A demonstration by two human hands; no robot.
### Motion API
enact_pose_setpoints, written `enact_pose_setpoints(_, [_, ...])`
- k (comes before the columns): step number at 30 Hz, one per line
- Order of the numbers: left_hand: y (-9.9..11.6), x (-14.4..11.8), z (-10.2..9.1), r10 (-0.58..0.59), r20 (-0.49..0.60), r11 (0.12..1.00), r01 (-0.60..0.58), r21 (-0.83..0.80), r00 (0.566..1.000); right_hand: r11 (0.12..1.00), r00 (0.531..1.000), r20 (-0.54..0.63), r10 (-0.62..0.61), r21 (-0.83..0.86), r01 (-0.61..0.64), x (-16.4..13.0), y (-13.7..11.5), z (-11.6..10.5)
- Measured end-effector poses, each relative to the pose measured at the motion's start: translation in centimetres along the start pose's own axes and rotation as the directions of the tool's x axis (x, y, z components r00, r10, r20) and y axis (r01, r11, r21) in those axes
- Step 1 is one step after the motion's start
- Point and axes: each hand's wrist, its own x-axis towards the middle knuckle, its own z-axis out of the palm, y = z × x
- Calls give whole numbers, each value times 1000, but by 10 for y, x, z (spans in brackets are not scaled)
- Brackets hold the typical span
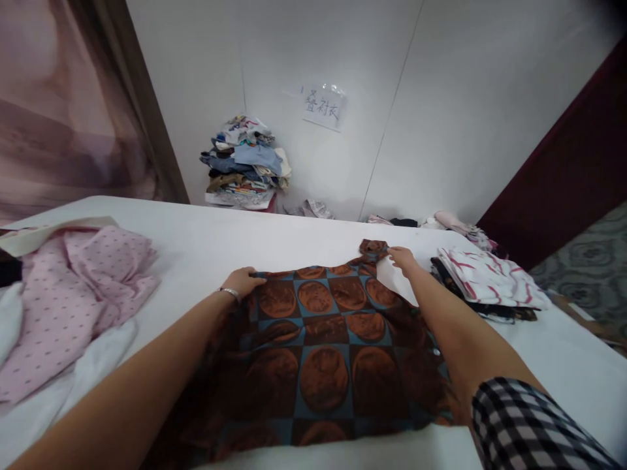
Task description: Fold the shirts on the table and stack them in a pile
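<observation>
A brown shirt (pixel 323 339) with orange circles and blue squares lies spread over the white table in front of me. At its far left edge, my left hand (pixel 241 282) pinches the cloth. My right hand (pixel 402 258) grips the fabric at the far right, beside a collar or cuff piece (pixel 373 248) that sticks up past the edge. Between the two hands the far edge of the shirt runs fairly straight. Some creases cross its middle. The shirt's left side is dark and partly hidden by my left forearm.
Pink dotted cloth (pixel 73 281) and white garments are heaped on the left. Folded clothes (pixel 492 277) are stacked at the right of the table (pixel 196 241). A tall clothes pile (pixel 247 163) stands by the wall, below a paper sign (pixel 323 108). More garments (pixel 450 222) lie beyond the far edge.
</observation>
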Motion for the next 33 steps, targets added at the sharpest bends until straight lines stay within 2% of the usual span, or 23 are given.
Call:
enact_pose_setpoints(4, [6, -1, -17, 6, 6, 1000, -6, -22, 1000, 989, 979, 194, 65, -141, -38, -30, 20, -9])
enact_pose_setpoints(7, [6, -1, -26, 12, -27, 998, -14, -57, 1000, 971, 937, 344, 50, -236, 34, -46, 25, -7])
enact_pose_setpoints(11, [-2, -4, -25, -29, -102, 999, 31, 18, 994, 918, 886, 463, 2, -352, 181, -57, 25, -2])
enact_pose_setpoints(15, [-11, -6, -17, -79, -3, 997, 79, 20, 997, 851, 858, 513, 13, -456, 259, -57, 29, -7])
enact_pose_setpoints(18, [-13, -4, -15, -75, 82, 997, 78, -26, 994, 799, 881, 473, 6, -532, 280, -53, 35, -17])
enact_pose_setpoints(22, [-17, 2, -13, -59, 90, 997, 63, -38, 994, 759, 960, 263, -101, -603, 245, -46, 45, -29])
enact_pose_setpoints(24, [-19, 4, -12, -59, 114, 993, 70, -92, 992, 757, 977, 177, -119, -621, 204, -43, 52, -34])
enact_pose_setpoints(26, [-24, 7, -9, -74, 141, 983, 96, -157, 987, 766, 981, 168, -99, -617, 183, -40, 58, -38])
enact_pose_setpoints(30, [-34, 15, -6, -133, 61, 957, 144, -253, 989, 816, 982, 177, -71, -556, 159, -27, 57, -42])
enact_pose_setpoints(33, [-41, 21, -5, -121, -16, 955, 112, -276, 993, 878, 990, 134, -37, -469, 96, -9, 47, -34])
